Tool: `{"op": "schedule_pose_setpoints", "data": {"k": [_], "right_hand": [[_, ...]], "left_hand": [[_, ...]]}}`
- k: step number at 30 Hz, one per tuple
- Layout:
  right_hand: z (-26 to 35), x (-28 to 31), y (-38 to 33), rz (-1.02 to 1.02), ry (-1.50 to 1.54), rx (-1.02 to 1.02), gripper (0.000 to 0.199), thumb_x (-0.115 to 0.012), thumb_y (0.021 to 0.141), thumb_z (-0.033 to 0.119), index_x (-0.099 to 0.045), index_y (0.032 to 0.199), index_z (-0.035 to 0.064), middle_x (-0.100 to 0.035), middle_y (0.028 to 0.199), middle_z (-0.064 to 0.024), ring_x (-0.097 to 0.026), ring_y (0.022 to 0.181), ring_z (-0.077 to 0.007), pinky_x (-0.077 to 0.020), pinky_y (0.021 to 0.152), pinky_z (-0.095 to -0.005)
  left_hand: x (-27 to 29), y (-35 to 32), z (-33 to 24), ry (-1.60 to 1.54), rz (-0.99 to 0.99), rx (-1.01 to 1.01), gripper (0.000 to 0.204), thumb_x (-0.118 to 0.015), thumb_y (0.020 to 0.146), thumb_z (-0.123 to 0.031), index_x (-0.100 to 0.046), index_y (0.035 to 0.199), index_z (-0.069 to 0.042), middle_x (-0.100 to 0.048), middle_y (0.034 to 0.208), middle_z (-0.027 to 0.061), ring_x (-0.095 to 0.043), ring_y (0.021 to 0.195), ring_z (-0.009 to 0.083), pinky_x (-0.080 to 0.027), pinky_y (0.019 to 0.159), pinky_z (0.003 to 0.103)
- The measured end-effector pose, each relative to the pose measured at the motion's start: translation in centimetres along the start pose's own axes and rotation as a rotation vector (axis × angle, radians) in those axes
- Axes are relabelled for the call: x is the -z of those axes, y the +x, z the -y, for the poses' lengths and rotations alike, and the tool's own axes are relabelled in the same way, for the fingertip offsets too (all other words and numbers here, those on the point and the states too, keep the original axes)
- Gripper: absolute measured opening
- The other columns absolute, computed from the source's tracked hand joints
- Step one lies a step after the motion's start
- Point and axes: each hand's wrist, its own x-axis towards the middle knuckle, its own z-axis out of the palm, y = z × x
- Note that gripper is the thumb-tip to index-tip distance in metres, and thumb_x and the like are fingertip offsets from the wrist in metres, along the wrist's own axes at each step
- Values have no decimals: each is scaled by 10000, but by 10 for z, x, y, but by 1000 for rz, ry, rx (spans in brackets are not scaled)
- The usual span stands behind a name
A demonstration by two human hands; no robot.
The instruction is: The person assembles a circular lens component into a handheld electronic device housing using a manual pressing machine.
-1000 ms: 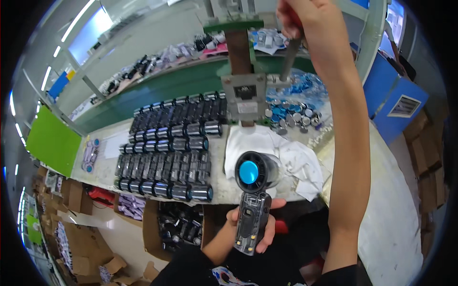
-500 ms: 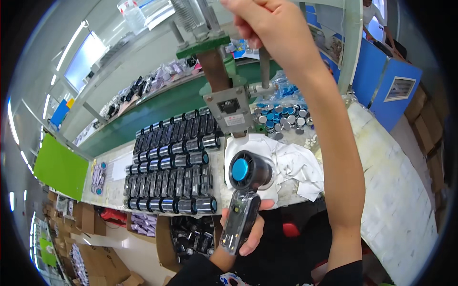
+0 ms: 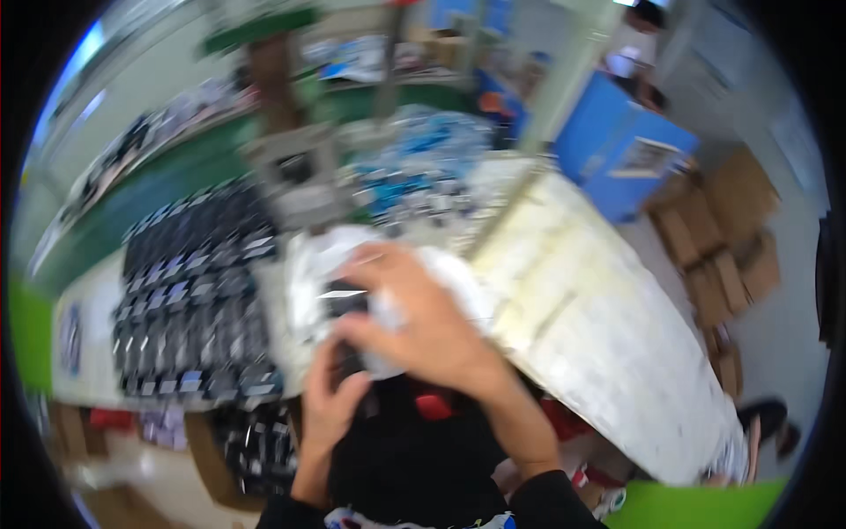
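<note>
With left hand (image 3: 330, 401) curled and grasping, hold lower part of dark device (image 3: 348, 306) over near edge of worktable. With right hand (image 3: 410, 309), bracket its upper end between thumb and fingers — cannot tell, through blur, whether gripping or only surrounding. Locate device between both hands, mostly covered by them; cannot make out details of shape.

Note white cloth (image 3: 454, 278) crumpled around and just beyond right hand. Beyond both hands, slightly left, note hand press (image 3: 304, 172) with grey front block and green upper plate. To right of press, beyond right hand, see scattered blue and silver discs (image 3: 423, 207). Left of left hand, count several close-set rows of dark devices (image 3: 189, 291); below these, find open carton (image 3: 207, 454) beside more dark pieces (image 3: 256, 445). Right of right hand, record long pale-covered surface (image 3: 617, 353) — farther off, blue cabinet (image 3: 599, 132) and stacked brown boxes (image 3: 705, 238).
</note>
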Motion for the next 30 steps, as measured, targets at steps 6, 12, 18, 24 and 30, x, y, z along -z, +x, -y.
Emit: {"op": "schedule_pose_setpoints", "data": {"k": [6, 12, 18, 24, 30], "right_hand": [[-11, -29, 4, 43, 110, -1, 487, -660, 796, 215, -500, 1210, 12, -496, 1176, -181, -482, 1086, -354, -417, 915, -399], [-8, -47, 23, 264, 203, 45, 528, -659, 789, 226, -481, 1217, -26, -519, 1136, -177, -489, 1076, -346, -406, 920, -392], [-26, -89, 50, 336, 230, 164, 493, -682, 793, 288, -543, 1173, 6, -588, 1095, -176, -558, 1036, -332, -438, 897, -395], [-24, -103, 75, 297, 22, 129, 489, -691, 802, 217, -545, 1212, -5, -602, 1088, -163, -589, 987, -301, -465, 817, -349], [-9, -120, 93, 195, -181, 240, 445, -666, 811, 174, -557, 1198, -16, -582, 1105, -181, -572, 995, -338, -460, 837, -365]], "left_hand": [[24, -4, 7, 105, -121, -72, 614, -568, 811, -100, -353, 1368, 45, -548, 1144, 117, -566, 935, 171, -461, 811, 277], [44, -22, 10, 194, -260, -98, 532, -485, 939, -327, -391, 1337, 15, -591, 829, 70, -551, 689, 98, -443, 578, 217], [44, -44, -21, 40, -331, -79, 560, -425, 974, -331, -304, 1416, -8, -555, 1141, 104, -531, 1025, 158, -429, 864, 290], [88, -71, 7, 280, -467, -154, 298, -477, 927, -68, -476, 1211, 21, -583, 863, 72, -542, 657, 81, -436, 587, 202], [91, -67, 13, 481, -586, -82, 443, -722, 777, -37, -562, 1189, -10, -594, 665, 37, -517, 523, 59, -417, 492, 195]]}}
